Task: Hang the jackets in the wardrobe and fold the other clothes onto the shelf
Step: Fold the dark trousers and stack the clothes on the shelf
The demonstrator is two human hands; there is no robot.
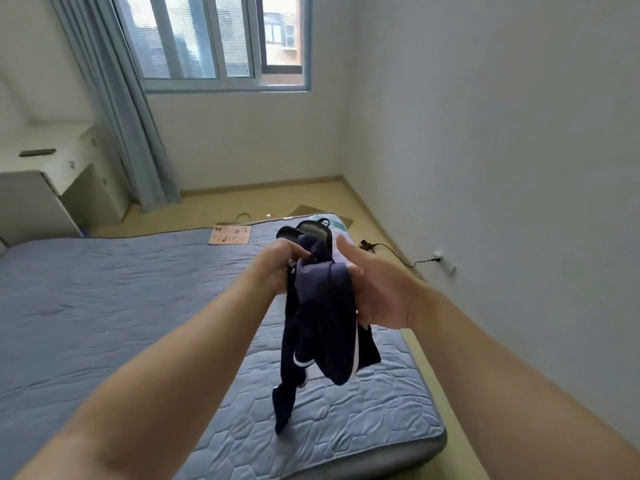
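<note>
Under our hands, the biggest thing is the bed (104,306), with a blue quilted cover that runs from the near edge to the far floor (277,199). A white wall (502,133) stands just beside its right side. The window (214,39) is in the far wall, with a blue curtain (131,116) hanging at its left down to the floor. A white desk (52,174) sits far left, next to the curtain.

The dark blue garment (322,323) is in the air over the right half of the bed, between both hands. Its long axis is vertical: bunched top at the hands, loose end pointing down at the cover. White stripes show on the lower folds. We can't tell if the lowest tip touches the bed. Nothing stands between us and it, but it hides part of the bed's far right corner.

Our left hand (273,268) pinches the top edge with thumb and fingers curled. Our right hand (381,292) holds the fold from the right, with the thumb up and free and the fingers tucked behind the cloth.

Smaller items:
- a black cloth item (311,230) on the far end of the bed, right behind the hands and partly hidden by them; type unclear
- a pink printed sheet (230,234) on the far edge, left of it
- flat cardboard (304,210) on the floor beyond the bed
- a black cable (391,249) running along the floor to a wall socket (445,263)
- a dark flat object (37,152) on the desk top
</note>
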